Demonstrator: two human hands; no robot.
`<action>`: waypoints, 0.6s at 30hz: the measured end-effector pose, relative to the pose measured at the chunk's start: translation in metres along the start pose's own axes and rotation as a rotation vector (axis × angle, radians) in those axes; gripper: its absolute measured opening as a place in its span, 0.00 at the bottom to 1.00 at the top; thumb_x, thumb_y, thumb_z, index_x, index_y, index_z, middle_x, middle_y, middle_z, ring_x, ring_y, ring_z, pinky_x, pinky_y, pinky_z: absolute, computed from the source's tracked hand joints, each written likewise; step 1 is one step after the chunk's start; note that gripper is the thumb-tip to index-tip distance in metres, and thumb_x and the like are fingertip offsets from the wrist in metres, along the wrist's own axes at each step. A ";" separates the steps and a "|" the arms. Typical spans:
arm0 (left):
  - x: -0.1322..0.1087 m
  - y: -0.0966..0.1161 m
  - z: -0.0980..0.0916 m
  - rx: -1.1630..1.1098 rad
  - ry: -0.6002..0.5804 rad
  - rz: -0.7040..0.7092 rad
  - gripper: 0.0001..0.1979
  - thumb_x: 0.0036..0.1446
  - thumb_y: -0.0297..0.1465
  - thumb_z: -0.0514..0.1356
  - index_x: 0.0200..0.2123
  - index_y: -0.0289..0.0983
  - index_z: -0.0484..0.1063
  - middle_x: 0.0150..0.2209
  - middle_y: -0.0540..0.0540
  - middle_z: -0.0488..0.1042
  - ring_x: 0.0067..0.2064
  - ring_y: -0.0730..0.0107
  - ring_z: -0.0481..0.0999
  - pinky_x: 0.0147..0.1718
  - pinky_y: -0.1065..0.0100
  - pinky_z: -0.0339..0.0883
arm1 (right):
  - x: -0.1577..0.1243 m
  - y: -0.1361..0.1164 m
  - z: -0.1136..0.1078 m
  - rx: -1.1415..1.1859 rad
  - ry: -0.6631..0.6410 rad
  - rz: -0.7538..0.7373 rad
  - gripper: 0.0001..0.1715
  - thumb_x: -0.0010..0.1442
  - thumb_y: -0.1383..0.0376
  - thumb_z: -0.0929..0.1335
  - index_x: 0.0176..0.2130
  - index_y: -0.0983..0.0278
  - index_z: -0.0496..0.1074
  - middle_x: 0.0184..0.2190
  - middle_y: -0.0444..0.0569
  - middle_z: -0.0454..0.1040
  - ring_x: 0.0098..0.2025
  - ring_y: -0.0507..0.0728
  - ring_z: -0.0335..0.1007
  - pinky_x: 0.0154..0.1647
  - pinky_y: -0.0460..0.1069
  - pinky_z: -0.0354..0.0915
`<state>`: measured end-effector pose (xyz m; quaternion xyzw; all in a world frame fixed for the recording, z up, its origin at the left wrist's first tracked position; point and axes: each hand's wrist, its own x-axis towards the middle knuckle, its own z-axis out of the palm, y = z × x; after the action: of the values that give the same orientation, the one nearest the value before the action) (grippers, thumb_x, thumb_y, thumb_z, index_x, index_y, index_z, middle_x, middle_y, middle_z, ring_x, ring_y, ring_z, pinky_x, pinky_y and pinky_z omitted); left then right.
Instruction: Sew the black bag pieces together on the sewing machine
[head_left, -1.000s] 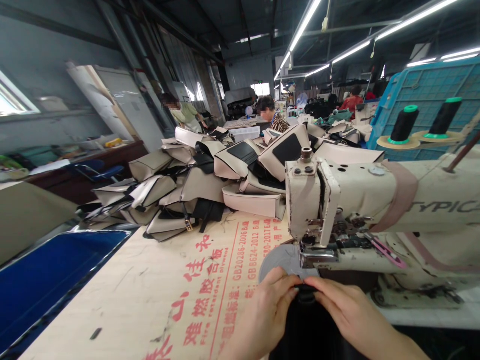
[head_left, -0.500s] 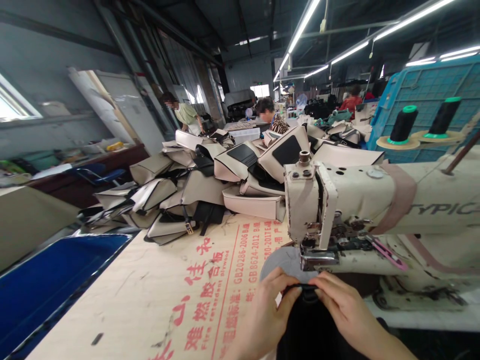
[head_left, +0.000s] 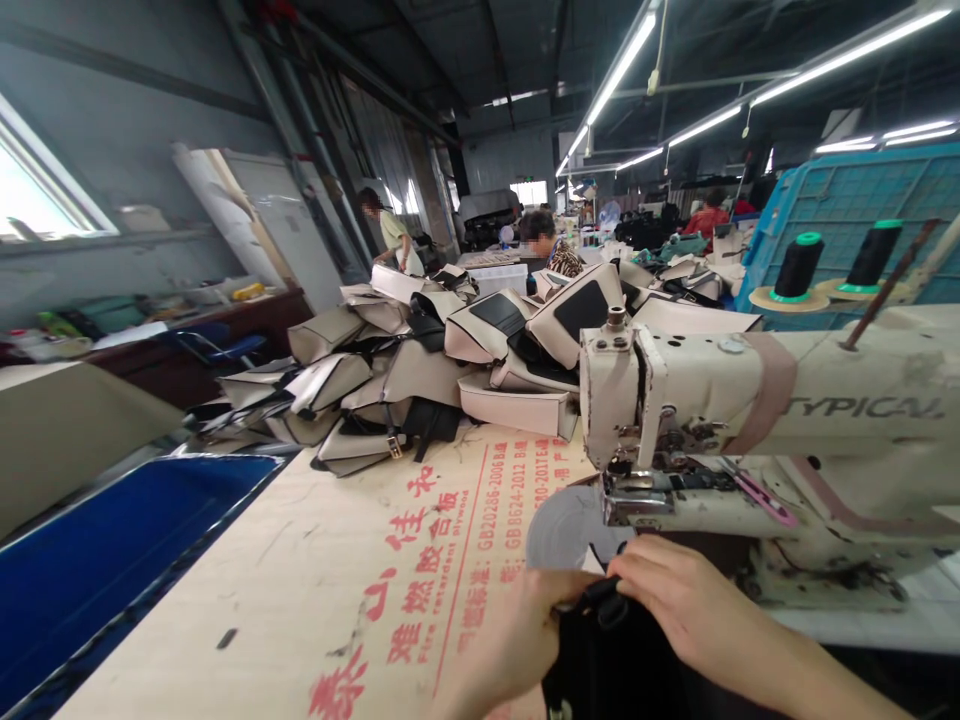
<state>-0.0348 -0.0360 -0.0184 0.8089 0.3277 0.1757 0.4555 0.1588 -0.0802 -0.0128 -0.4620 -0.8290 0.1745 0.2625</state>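
Observation:
My left hand [head_left: 525, 630] and my right hand [head_left: 675, 600] are both closed on the top edge of a black fabric piece [head_left: 615, 660] at the bottom of the view. The piece sits just in front of the head of a cream sewing machine [head_left: 750, 420], below its presser foot [head_left: 626, 500]. A grey round plate [head_left: 566, 525] lies on the table under the machine head, just beyond my fingers. Most of the black piece is cut off by the lower frame edge.
A pile of beige and black bag parts [head_left: 420, 380] covers the far plywood table [head_left: 360, 580]. A blue sheet [head_left: 112, 550] lies at left. Two black thread cones [head_left: 832, 260] stand before a blue crate [head_left: 855, 200]. People work in the background [head_left: 544, 235].
Both hands have drawn the black piece back toward me and lower, away from the presser foot. The view has shifted slightly right and down.

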 end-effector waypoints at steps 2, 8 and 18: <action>0.006 -0.004 -0.007 -0.001 -0.073 0.009 0.21 0.45 0.17 0.47 0.34 0.36 0.76 0.30 0.51 0.76 0.34 0.69 0.73 0.34 0.69 0.68 | 0.004 -0.002 0.001 0.036 -0.031 0.005 0.10 0.63 0.71 0.57 0.39 0.64 0.66 0.34 0.47 0.66 0.37 0.54 0.62 0.38 0.49 0.60; -0.006 -0.011 -0.009 -0.162 -0.052 0.033 0.20 0.55 0.24 0.50 0.51 0.41 0.66 0.51 0.49 0.68 0.52 0.67 0.65 0.54 0.64 0.55 | 0.007 0.001 0.004 0.097 0.015 0.043 0.11 0.63 0.71 0.57 0.38 0.64 0.65 0.35 0.47 0.65 0.38 0.54 0.62 0.39 0.49 0.59; 0.002 0.000 -0.004 -0.057 -0.058 0.066 0.19 0.61 0.37 0.46 0.55 0.43 0.59 0.54 0.48 0.63 0.55 0.70 0.60 0.56 0.62 0.52 | -0.009 0.017 0.005 0.152 0.078 0.049 0.10 0.65 0.68 0.56 0.40 0.63 0.64 0.36 0.47 0.65 0.38 0.53 0.61 0.39 0.48 0.59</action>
<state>-0.0355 -0.0321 -0.0168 0.8109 0.2822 0.1763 0.4814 0.1706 -0.0794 -0.0283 -0.4675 -0.7908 0.2252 0.3246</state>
